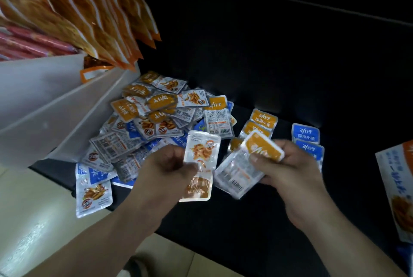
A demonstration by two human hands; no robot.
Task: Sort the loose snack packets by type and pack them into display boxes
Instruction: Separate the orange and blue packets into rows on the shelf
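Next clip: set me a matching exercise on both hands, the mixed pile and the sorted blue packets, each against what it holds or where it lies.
1 left hand
2 right hand
3 mixed pile
4 blue packets

A holds orange stack
B beside white shelf
C holds picture-up packet
D right of orange row

Pairs: 1-C, 2-A, 3-B, 4-D

The snack packets [156, 118] are glossy, crinkled plastic film; the dark surface [279, 75] beneath looks matt.
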